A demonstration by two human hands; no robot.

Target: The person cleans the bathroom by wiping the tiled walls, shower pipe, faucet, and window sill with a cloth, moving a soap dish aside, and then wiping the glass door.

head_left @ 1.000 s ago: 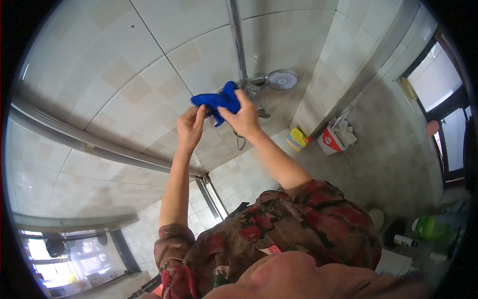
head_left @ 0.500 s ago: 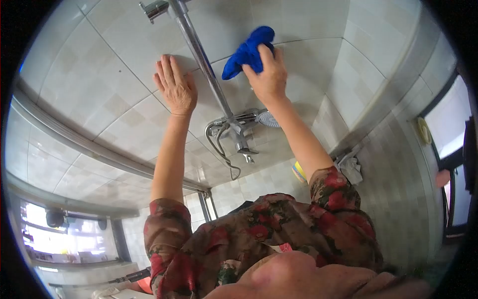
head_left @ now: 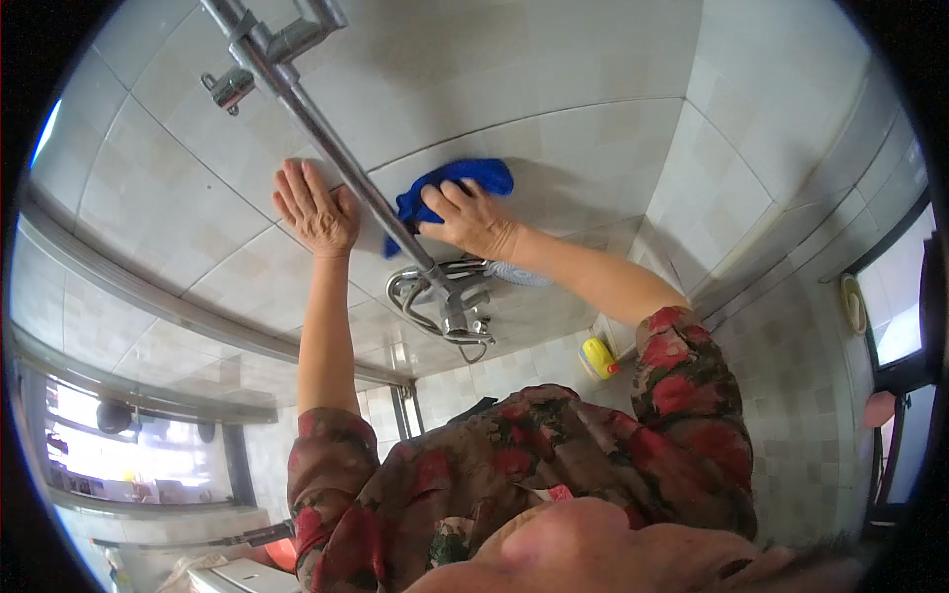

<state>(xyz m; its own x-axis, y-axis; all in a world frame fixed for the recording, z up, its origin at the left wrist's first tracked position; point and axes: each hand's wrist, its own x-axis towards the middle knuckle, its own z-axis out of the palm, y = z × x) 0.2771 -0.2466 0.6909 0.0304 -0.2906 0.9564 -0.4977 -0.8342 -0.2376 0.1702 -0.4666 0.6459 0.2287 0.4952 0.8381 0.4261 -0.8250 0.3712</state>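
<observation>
My left hand [head_left: 321, 217] lies flat against the tiled wall [head_left: 208, 232], fingers stretched out, just left of a chrome shower pipe [head_left: 331, 143]. On the pipe's other side, my right hand [head_left: 473, 219] presses a bunched blue cloth [head_left: 474, 176] to the tiles, its fingers curled over it. The cloth's left end hangs down next to the pipe, and part of it is hidden behind the hand. Below both hands is the chrome shower mixer [head_left: 453, 306] with its looped hose. A hand shower [head_left: 516, 273] is partly covered by my right forearm.
A yellow bottle [head_left: 597, 358] stands on the floor by the wall corner. A metal rail [head_left: 148, 282] curves along the left. At lower left is a bright window [head_left: 129, 445]; at right is a dark-framed opening [head_left: 900, 277].
My right hand has moved down and left with the blue cloth, closer to the pipe. My left hand stays flat on the wall. The view has tilted, showing more of the upper pipe.
</observation>
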